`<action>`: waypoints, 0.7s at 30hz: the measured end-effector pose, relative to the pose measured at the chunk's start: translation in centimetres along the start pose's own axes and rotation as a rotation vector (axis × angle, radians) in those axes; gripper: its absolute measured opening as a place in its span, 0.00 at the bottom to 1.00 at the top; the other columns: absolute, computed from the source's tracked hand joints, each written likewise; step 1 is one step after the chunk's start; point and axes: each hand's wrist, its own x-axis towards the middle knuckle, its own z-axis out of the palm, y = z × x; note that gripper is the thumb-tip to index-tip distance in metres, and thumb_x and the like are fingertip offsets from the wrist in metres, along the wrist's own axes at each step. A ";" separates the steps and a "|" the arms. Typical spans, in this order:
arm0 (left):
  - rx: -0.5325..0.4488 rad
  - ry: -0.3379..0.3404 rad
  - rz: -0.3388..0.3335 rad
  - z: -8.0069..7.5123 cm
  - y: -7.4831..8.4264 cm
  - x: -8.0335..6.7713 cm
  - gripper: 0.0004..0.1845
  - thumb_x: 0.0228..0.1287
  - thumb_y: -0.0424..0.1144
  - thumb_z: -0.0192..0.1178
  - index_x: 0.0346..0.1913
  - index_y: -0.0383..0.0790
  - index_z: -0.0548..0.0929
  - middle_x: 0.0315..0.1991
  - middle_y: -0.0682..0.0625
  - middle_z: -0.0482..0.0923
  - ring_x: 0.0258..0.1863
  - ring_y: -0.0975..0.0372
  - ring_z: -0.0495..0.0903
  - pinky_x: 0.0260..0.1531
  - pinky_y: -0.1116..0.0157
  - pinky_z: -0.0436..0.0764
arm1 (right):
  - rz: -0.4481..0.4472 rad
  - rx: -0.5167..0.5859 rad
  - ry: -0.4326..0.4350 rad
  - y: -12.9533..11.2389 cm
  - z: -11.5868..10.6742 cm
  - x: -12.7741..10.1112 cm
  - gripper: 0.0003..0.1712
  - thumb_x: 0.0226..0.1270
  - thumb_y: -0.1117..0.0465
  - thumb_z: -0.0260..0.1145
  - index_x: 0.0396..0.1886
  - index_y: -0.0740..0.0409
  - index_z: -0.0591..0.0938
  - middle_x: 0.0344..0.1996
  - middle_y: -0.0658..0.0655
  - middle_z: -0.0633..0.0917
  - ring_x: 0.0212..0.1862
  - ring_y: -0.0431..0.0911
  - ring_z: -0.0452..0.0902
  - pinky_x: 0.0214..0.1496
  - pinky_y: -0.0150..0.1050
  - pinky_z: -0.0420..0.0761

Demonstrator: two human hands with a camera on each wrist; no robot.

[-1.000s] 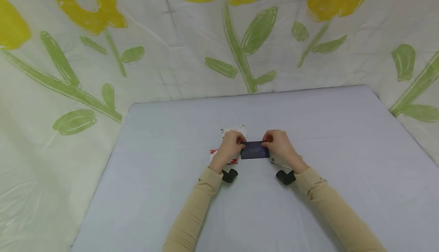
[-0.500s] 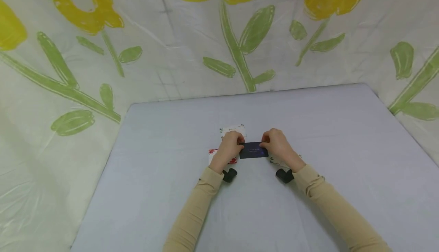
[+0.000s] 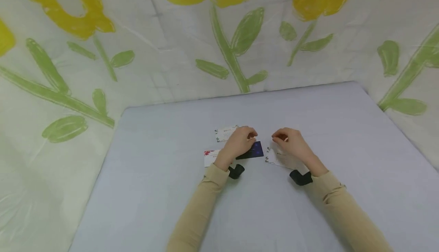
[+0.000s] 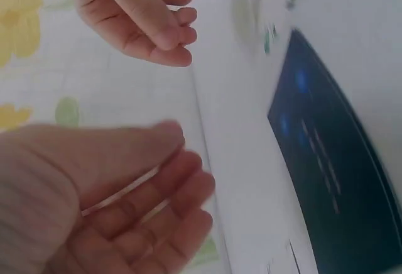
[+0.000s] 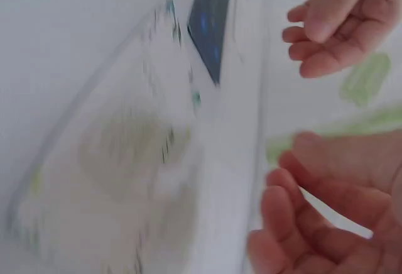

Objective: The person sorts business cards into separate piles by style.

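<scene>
— Hands, status?
— Left hand (image 3: 240,142) hovers over the dark blue card (image 3: 254,150), fingers loosely curled, holding nothing. Right hand (image 3: 291,144) likewise empty, at its 3 o'clock.
— Card position?
— Flat on the bench (image 3: 164,176), white card (image 3: 282,159) at 3 o'clock.
</scene>
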 end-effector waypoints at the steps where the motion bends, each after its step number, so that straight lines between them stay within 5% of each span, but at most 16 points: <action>1: 0.003 -0.035 0.035 0.3 0.5 0.3 0.11 0.64 0.33 0.57 0.48 0.34 0.80 0.43 0.45 0.79 0.43 0.58 0.76 0.44 0.67 0.74 | 0.009 -0.019 -0.018 0.2 -0.7 -0.4 0.09 0.63 0.66 0.62 0.39 0.69 0.82 0.33 0.60 0.82 0.35 0.50 0.75 0.36 0.42 0.74; 4: 0.047 -0.146 0.099 1.4 1.9 1.2 0.16 0.63 0.35 0.58 0.53 0.35 0.78 0.49 0.46 0.77 0.49 0.58 0.74 0.50 0.67 0.72 | 0.060 -0.051 -0.113 0.7 -2.3 -1.5 0.13 0.59 0.64 0.65 0.41 0.69 0.80 0.36 0.61 0.81 0.38 0.52 0.75 0.39 0.45 0.75; 9: 0.234 -0.254 0.105 3.3 2.9 2.0 0.22 0.58 0.41 0.64 0.56 0.40 0.77 0.51 0.49 0.74 0.50 0.60 0.72 0.51 0.65 0.70 | 0.079 -0.107 -0.203 1.7 -2.5 -2.6 0.24 0.49 0.58 0.74 0.40 0.69 0.78 0.38 0.62 0.79 0.42 0.54 0.73 0.45 0.50 0.73; 21: 0.203 -0.282 0.109 4.4 3.1 2.6 0.18 0.53 0.39 0.68 0.48 0.40 0.80 0.43 0.50 0.74 0.42 0.61 0.71 0.45 0.67 0.70 | 0.062 -0.092 -0.224 2.8 -2.3 -3.3 0.26 0.42 0.61 0.78 0.38 0.68 0.76 0.34 0.59 0.78 0.38 0.51 0.73 0.41 0.44 0.73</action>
